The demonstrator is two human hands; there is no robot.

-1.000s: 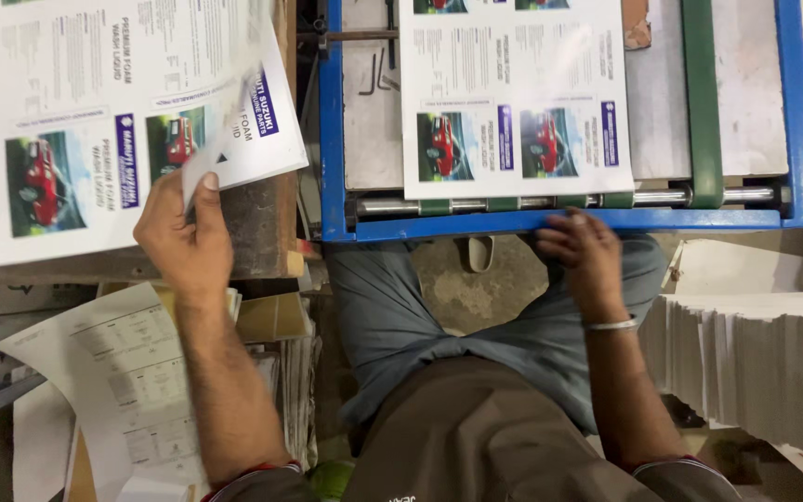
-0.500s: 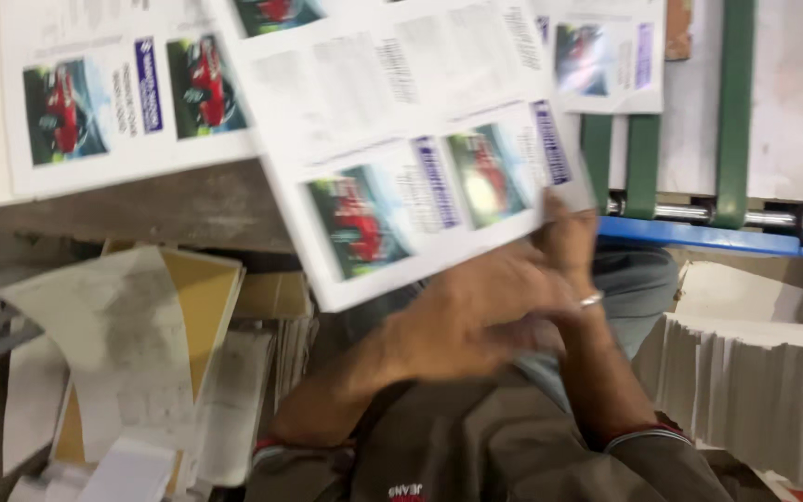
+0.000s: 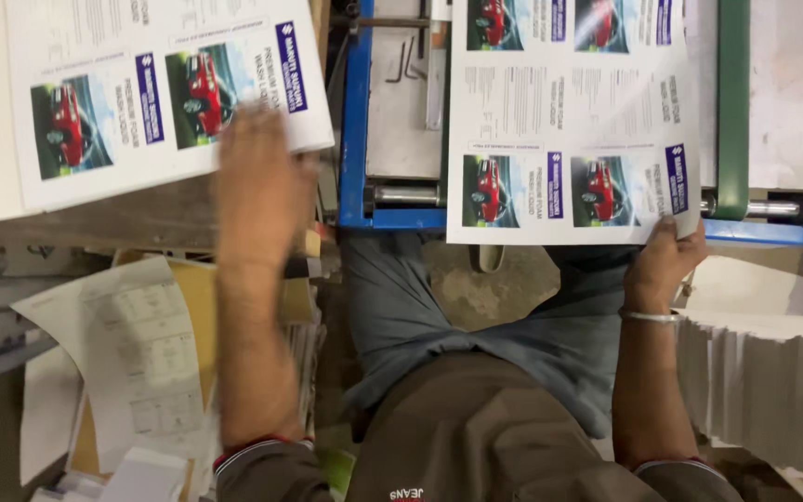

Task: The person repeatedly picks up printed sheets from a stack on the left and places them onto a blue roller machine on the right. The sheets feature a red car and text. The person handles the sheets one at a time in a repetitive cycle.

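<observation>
My right hand [image 3: 664, 258] grips the lower right corner of a printed sheet [image 3: 569, 112] that shows small red-car pictures and blue labels. The sheet lies over the blue-framed machine bed [image 3: 357, 139]. My left hand [image 3: 257, 181], blurred by motion, reaches with spread fingers to the lower right edge of a stack of the same printed sheets [image 3: 160, 88] on the left, and holds nothing.
A green bar [image 3: 732, 102] and a metal roller [image 3: 773, 208] cross the machine bed. A thick stack of white paper [image 3: 773, 390] stands at the lower right. Loose sheets and yellow folders [image 3: 132, 363] lie at the lower left.
A sheet was carried from the left stack across to the machine bed. My right hand now holds it there, and my left hand has swung back to the left stack.
</observation>
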